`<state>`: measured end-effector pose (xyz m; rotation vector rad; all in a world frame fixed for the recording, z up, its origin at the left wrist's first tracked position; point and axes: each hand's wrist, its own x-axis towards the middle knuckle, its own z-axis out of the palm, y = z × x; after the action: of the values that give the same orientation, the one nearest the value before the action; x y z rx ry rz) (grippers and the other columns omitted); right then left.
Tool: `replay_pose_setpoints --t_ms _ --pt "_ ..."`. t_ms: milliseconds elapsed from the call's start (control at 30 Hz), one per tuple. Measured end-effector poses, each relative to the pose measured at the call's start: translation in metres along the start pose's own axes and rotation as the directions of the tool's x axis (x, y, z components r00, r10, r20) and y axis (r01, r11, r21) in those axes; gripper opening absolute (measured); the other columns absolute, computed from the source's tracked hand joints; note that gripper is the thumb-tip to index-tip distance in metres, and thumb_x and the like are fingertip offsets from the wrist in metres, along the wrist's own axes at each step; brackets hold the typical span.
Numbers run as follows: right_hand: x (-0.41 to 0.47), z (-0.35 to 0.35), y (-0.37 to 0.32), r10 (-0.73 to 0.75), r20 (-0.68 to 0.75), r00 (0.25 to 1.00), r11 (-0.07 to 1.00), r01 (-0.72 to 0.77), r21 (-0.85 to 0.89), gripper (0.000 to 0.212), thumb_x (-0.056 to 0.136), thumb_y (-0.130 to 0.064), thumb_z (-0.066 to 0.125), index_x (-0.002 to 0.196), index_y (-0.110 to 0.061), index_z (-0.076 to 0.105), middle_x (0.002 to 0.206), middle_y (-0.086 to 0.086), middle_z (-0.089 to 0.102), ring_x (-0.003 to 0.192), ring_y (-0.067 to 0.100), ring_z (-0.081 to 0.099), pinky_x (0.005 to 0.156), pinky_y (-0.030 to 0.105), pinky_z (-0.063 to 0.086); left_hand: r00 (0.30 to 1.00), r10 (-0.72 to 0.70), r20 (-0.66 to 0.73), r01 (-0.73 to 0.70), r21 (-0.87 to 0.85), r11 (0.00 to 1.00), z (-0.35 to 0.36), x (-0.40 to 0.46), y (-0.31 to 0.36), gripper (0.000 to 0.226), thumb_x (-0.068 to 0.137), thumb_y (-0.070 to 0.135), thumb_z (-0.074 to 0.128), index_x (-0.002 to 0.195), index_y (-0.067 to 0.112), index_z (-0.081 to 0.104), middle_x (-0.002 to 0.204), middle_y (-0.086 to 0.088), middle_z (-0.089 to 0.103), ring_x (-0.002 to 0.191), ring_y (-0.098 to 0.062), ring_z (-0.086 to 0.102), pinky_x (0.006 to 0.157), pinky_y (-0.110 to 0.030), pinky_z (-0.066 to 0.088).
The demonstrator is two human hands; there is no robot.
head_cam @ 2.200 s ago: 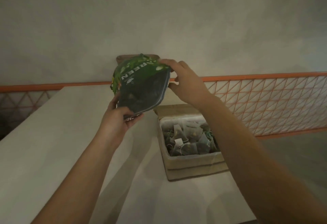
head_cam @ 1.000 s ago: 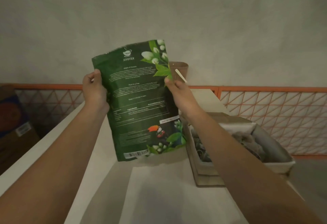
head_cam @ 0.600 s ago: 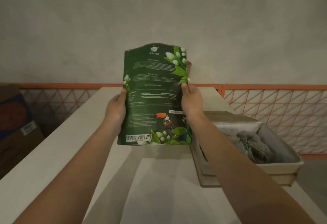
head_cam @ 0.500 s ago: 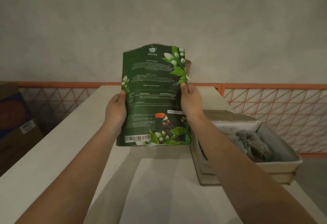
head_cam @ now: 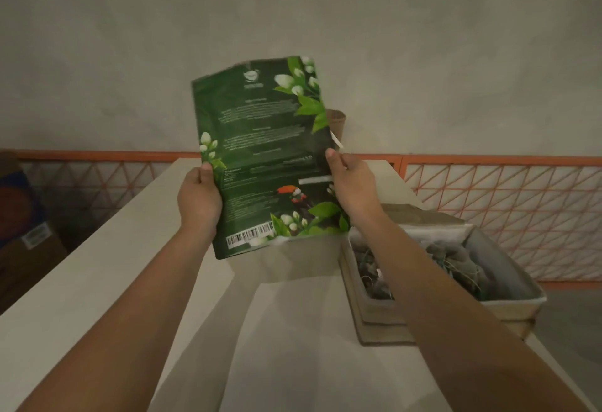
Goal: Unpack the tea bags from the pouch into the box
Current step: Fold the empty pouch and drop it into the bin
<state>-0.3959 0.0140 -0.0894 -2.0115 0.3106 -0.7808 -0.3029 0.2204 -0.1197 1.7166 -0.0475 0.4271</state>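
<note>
A flat dark green pouch, printed with white flowers and a toucan, is held upright above the white table, its printed back facing me. My left hand grips its left edge, thumb on the print. My right hand pinches its right edge. To the right stands a beige box with a white lining, holding several grey-green tea bags; my right forearm crosses over part of it.
The white table runs away from me to a grey wall. An orange mesh fence lines the back and right. A brown paper cup peeks from behind the pouch. Cardboard boxes sit at the far left.
The pouch, first tipped mouth-down over the box, has been turned upright and flat to the left of it. In the last half second it tilted slightly left.
</note>
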Motion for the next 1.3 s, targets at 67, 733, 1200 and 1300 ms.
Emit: replay_pose_setpoints --t_ms 67,733,1200,1300 --pt "-0.005 0.0 0.002 0.007 0.09 0.996 0.999 -0.004 -0.034 0.047 0.101 -0.048 0.038 0.091 -0.011 0.065 0.088 0.005 0.068 0.082 0.018 0.062 0.07 0.031 0.046 0.998 -0.041 -0.04 0.04 -0.026 0.999 -0.001 0.001 0.003 0.033 0.109 0.036 0.035 0.099 0.014 0.057 0.1 -0.007 0.058 0.095 -0.027 0.055 0.078 -0.032 0.037" --pt "0.053 -0.008 0.002 -0.199 -0.092 0.976 0.953 0.17 -0.251 0.034 0.102 -0.045 0.038 0.095 -0.014 0.05 0.075 -0.002 0.061 0.067 0.018 0.062 0.046 0.028 0.04 0.986 0.166 0.013 -0.166 0.0 0.986 0.037 0.011 0.02 0.042 0.109 0.037 0.033 0.116 0.006 0.061 0.097 -0.002 0.063 0.091 -0.02 0.058 0.071 -0.025 0.039" --pt "0.094 -0.059 -0.055 0.125 0.287 0.95 0.91 -0.225 0.347 0.024 0.096 -0.016 0.058 0.12 -0.017 0.058 0.111 -0.001 0.07 0.105 0.016 0.066 0.095 0.038 0.052 0.884 -0.197 0.425 0.297 -0.184 0.937 0.025 0.028 0.089 0.026 0.1 0.044 0.054 0.106 0.025 0.071 0.106 -0.003 0.077 0.102 -0.025 0.072 0.09 -0.039 0.055" --pt "0.092 -0.067 -0.062 0.165 0.413 0.896 0.891 -0.315 0.327 0.029 0.094 -0.009 0.06 0.121 -0.021 0.059 0.113 -0.003 0.071 0.11 0.017 0.064 0.102 0.043 0.047 0.85 -0.281 0.446 0.41 -0.223 0.885 0.023 0.031 0.112 0.018 0.096 0.037 0.063 0.108 0.024 0.067 0.107 -0.006 0.077 0.094 -0.026 0.075 0.085 -0.041 0.058"
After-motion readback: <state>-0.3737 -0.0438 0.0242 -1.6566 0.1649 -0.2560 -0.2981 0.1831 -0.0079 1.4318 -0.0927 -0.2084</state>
